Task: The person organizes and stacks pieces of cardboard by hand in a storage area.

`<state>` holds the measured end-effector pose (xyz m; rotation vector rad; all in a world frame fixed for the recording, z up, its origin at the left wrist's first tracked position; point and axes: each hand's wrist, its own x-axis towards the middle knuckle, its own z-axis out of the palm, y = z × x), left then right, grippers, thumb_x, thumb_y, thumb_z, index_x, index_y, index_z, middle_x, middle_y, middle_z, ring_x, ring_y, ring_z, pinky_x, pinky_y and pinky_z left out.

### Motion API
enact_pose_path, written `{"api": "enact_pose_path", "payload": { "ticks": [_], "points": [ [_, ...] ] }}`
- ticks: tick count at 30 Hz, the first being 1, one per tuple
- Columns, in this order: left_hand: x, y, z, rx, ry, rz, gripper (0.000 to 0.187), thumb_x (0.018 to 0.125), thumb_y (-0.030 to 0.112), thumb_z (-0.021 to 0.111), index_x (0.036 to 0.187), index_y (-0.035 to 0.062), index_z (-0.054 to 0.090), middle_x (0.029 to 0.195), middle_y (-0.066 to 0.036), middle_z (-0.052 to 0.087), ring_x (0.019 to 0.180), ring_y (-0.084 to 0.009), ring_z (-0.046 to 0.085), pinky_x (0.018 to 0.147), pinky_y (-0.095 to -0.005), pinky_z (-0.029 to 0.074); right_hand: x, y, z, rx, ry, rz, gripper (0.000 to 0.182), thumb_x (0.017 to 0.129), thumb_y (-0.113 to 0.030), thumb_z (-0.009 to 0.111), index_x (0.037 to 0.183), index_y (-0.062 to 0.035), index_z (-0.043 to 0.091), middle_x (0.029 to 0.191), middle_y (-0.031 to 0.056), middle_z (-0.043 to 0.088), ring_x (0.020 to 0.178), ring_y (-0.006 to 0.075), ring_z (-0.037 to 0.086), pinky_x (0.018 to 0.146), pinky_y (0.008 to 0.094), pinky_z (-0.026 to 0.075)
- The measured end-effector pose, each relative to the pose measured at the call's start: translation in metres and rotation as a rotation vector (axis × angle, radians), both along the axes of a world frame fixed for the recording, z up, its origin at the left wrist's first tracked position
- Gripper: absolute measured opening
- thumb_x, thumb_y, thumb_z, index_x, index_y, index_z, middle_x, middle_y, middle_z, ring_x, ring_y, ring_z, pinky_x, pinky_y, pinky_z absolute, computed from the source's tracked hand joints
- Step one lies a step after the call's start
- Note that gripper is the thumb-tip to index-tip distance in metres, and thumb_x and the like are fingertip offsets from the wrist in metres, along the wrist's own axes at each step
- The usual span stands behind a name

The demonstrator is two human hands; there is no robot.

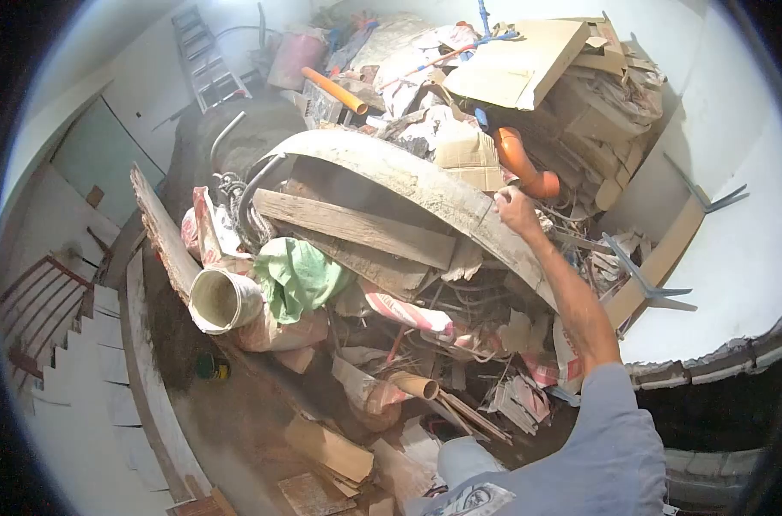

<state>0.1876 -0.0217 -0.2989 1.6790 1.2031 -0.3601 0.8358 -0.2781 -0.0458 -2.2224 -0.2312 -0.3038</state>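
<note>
My right hand [518,211], with the arm stretched far forward, is at the upper edge of a long pale board [408,179] caked with plaster or cement. Its fingers are bent and pressed together; whatever they hold is too small or hidden to name. Just beyond the hand lies an orange pipe elbow [513,153], and a cardboard box piece [467,156] is left of it. Below the board, a weathered wooden plank [357,225] lies across the rubble. My left hand is out of view.
A white bucket [225,299] lies tipped beside a green cloth [292,277]. Large cardboard [520,64] and an orange pipe [334,90] top the heap. A panel with metal legs [666,245] leans at right. A ladder [207,60] and stairs [86,370] are at left.
</note>
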Motion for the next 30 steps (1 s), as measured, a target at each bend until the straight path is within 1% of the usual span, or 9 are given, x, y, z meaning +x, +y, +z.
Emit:
{"api": "enact_pose_path", "payload": {
  "ticks": [6, 10, 14, 17, 18, 21, 22, 27, 30],
  "points": [
    [0.059, 0.000, 0.015, 0.018, -0.022, -0.010, 0.031, 0.085, 0.027, 0.063, 0.096, -0.0022, 0.067, 0.089, -0.013, 0.067, 0.079, -0.0257, 0.063, 0.071, -0.0410, 0.050, 0.107, -0.016, -0.030, -0.195, 0.045, -0.108, 0.053, 0.079, -0.035, 0.070, 0.101, 0.0116, 0.058, 0.097, 0.0270, 0.066, 0.095, 0.0363, 0.065, 0.081, 0.0420, 0.050],
    [0.065, 0.002, 0.024, 0.033, 0.001, 0.009, 0.032, 0.086, 0.027, 0.063, 0.097, -0.0026, 0.066, 0.091, -0.013, 0.067, 0.079, -0.0257, 0.063, 0.071, -0.0409, 0.050, 0.115, -0.012, -0.014, -0.095, 0.255, -0.091, 0.074, 0.070, -0.037, 0.077, 0.114, 0.0171, 0.053, 0.112, 0.0342, 0.060, 0.110, 0.0377, 0.061, 0.093, 0.0410, 0.048],
    [0.065, 0.003, 0.030, 0.048, 0.020, 0.038, 0.032, 0.086, 0.027, 0.063, 0.098, -0.0030, 0.066, 0.092, -0.013, 0.066, 0.080, -0.0257, 0.063, 0.071, -0.0408, 0.050, 0.173, -0.013, -0.092, -0.122, 0.162, -0.147, 0.082, 0.070, -0.039, 0.077, 0.123, 0.0158, 0.045, 0.120, 0.0340, 0.056, 0.114, 0.0393, 0.058, 0.094, 0.0412, 0.047],
    [0.061, 0.002, 0.033, 0.060, 0.030, 0.047, 0.032, 0.087, 0.027, 0.063, 0.099, -0.0032, 0.065, 0.092, -0.013, 0.066, 0.081, -0.0257, 0.063, 0.072, -0.0408, 0.050, 0.136, 0.008, -0.047, -0.142, 0.169, -0.255, 0.070, 0.069, -0.039, 0.076, 0.111, 0.0122, 0.054, 0.110, 0.0301, 0.063, 0.104, 0.0374, 0.063, 0.089, 0.0422, 0.049],
    [0.061, 0.003, 0.033, 0.061, 0.032, 0.049, 0.032, 0.087, 0.026, 0.063, 0.099, -0.0033, 0.065, 0.093, -0.013, 0.066, 0.081, -0.0257, 0.063, 0.072, -0.0407, 0.050, 0.133, 0.010, -0.041, -0.093, 0.130, -0.223, 0.048, 0.072, -0.036, 0.072, 0.095, 0.0042, 0.061, 0.093, 0.0244, 0.067, 0.090, 0.0353, 0.066, 0.082, 0.0435, 0.050],
    [0.060, 0.002, 0.036, 0.072, 0.027, 0.051, 0.033, 0.087, 0.026, 0.063, 0.100, -0.0036, 0.065, 0.093, -0.013, 0.066, 0.082, -0.0257, 0.062, 0.072, -0.0407, 0.050, 0.159, 0.006, -0.033, -0.201, 0.199, -0.001, 0.036, 0.076, -0.033, 0.069, 0.094, -0.0023, 0.069, 0.088, 0.0232, 0.068, 0.087, 0.0346, 0.067, 0.078, 0.0448, 0.050],
    [0.060, 0.003, 0.036, 0.075, 0.024, 0.053, 0.033, 0.087, 0.026, 0.063, 0.100, -0.0037, 0.065, 0.094, -0.013, 0.066, 0.082, -0.0257, 0.062, 0.072, -0.0407, 0.050, 0.153, 0.009, -0.019, -0.158, 0.069, -0.034, 0.028, 0.079, -0.029, 0.064, 0.082, -0.0011, 0.067, 0.077, 0.0246, 0.065, 0.080, 0.0356, 0.067, 0.073, 0.0450, 0.049],
    [0.060, 0.001, 0.041, 0.092, 0.001, 0.044, 0.033, 0.088, 0.026, 0.063, 0.101, -0.0042, 0.064, 0.095, -0.014, 0.066, 0.083, -0.0257, 0.062, 0.073, -0.0405, 0.050, 0.152, 0.000, 0.084, -0.090, -0.234, -0.143, 0.025, 0.081, -0.026, 0.061, 0.090, -0.0029, 0.067, 0.083, 0.0265, 0.064, 0.083, 0.0361, 0.067, 0.074, 0.0432, 0.050],
    [0.061, 0.001, 0.042, 0.106, -0.016, 0.027, 0.034, 0.088, 0.026, 0.063, 0.102, -0.0045, 0.064, 0.096, -0.014, 0.066, 0.084, -0.0257, 0.062, 0.073, -0.0405, 0.050, 0.173, -0.026, 0.142, 0.037, -0.246, -0.133, 0.026, 0.083, -0.024, 0.061, 0.094, -0.0006, 0.067, 0.079, 0.0152, 0.067, 0.075, 0.0212, 0.063, 0.071, 0.0358, 0.050]
  ]
}}
